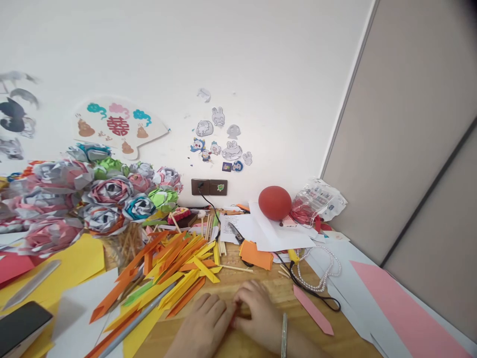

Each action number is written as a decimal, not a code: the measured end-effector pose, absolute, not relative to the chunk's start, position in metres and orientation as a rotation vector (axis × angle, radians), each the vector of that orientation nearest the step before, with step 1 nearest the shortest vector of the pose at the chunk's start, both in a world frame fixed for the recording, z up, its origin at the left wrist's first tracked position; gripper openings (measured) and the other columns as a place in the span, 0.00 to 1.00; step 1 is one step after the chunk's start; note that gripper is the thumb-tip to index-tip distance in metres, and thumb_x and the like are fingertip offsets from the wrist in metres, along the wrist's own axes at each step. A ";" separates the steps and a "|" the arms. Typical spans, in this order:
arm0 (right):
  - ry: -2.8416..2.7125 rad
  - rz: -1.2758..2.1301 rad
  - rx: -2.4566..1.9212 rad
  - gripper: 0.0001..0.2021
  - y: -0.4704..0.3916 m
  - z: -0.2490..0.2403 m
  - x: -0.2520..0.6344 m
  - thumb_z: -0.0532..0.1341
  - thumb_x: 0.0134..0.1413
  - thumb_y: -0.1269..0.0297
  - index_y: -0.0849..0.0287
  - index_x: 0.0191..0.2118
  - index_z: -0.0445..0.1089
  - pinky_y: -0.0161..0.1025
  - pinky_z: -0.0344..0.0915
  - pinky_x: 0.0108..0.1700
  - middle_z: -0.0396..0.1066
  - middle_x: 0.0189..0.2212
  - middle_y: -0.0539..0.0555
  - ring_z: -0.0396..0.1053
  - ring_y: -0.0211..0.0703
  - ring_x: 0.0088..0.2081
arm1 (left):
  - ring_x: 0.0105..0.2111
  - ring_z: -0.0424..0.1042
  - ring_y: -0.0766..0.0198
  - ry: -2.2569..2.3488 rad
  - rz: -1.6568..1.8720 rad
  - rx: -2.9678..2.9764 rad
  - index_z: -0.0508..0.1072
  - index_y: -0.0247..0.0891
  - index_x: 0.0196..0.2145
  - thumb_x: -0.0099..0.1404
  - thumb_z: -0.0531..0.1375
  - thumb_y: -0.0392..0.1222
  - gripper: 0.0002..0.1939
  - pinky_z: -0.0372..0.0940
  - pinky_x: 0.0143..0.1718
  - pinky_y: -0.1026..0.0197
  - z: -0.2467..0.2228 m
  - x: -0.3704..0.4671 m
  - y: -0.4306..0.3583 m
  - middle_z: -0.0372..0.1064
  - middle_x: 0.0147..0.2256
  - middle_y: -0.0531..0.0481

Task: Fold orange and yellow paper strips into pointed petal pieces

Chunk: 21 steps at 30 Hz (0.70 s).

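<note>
the left hand point(208, 318) is laid palm down with its fingers together; the right hand point(257, 308) is curled, its thumb and fingertips brought near the left. a sliver of red point(234, 315) is seen between them, low on the worktop point(242, 343); most of it is covered, and whether it is pinched cannot be told. many strips point(181, 290) are already folded and heaped at left, beside finished paper flowers point(112, 190). a pink strip point(313, 311) is noted at right, apart from both hands. folding is judged well advanced; the piece between the hands is judged unfinished.
</note>
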State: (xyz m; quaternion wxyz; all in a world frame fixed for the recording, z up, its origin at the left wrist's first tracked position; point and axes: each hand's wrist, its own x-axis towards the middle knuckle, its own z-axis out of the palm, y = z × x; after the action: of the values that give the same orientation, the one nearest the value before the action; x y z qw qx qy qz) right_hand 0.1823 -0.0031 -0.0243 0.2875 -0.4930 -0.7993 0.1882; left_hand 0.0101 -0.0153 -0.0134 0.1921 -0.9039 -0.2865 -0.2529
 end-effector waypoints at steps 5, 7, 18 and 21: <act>-1.954 0.973 -1.197 0.14 0.003 -0.022 0.190 0.53 0.39 0.83 0.60 0.27 0.71 0.34 0.63 0.33 0.71 0.25 0.50 0.69 0.39 0.29 | 0.23 0.67 0.64 -0.692 -0.745 -2.581 0.66 0.38 0.31 0.71 0.39 0.34 0.19 0.62 0.26 0.64 -0.011 0.010 -0.021 0.68 0.25 0.51; -1.885 1.059 -1.133 0.18 0.004 -0.022 0.193 0.50 0.38 0.83 0.60 0.30 0.72 0.33 0.64 0.34 0.73 0.28 0.50 0.70 0.39 0.31 | 0.22 0.66 0.65 -0.635 -0.780 -2.601 0.65 0.38 0.29 0.72 0.38 0.35 0.20 0.61 0.24 0.65 -0.009 0.008 -0.023 0.67 0.24 0.52; -2.134 0.718 -0.963 0.17 0.000 -0.005 0.206 0.58 0.42 0.79 0.56 0.39 0.73 0.37 0.64 0.39 0.74 0.31 0.50 0.70 0.41 0.32 | 0.35 0.72 0.66 -0.725 -0.972 -2.717 0.68 0.40 0.35 0.70 0.43 0.34 0.15 0.67 0.38 0.68 0.002 -0.002 -0.016 0.73 0.34 0.51; -2.236 0.603 -0.954 0.12 0.005 -0.009 0.207 0.61 0.44 0.78 0.56 0.36 0.74 0.36 0.63 0.37 0.74 0.28 0.50 0.69 0.41 0.31 | 0.31 0.72 0.67 -0.781 -0.924 -2.842 0.69 0.41 0.35 0.68 0.45 0.33 0.14 0.67 0.33 0.68 -0.003 -0.006 -0.010 0.72 0.32 0.52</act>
State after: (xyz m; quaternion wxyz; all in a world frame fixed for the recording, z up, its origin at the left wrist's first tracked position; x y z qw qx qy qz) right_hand 0.2068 0.0050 -0.0085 0.3130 -0.3616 -0.8479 0.2286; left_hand -0.0063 -0.0101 -0.0028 0.0261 -0.9198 -0.2528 -0.2991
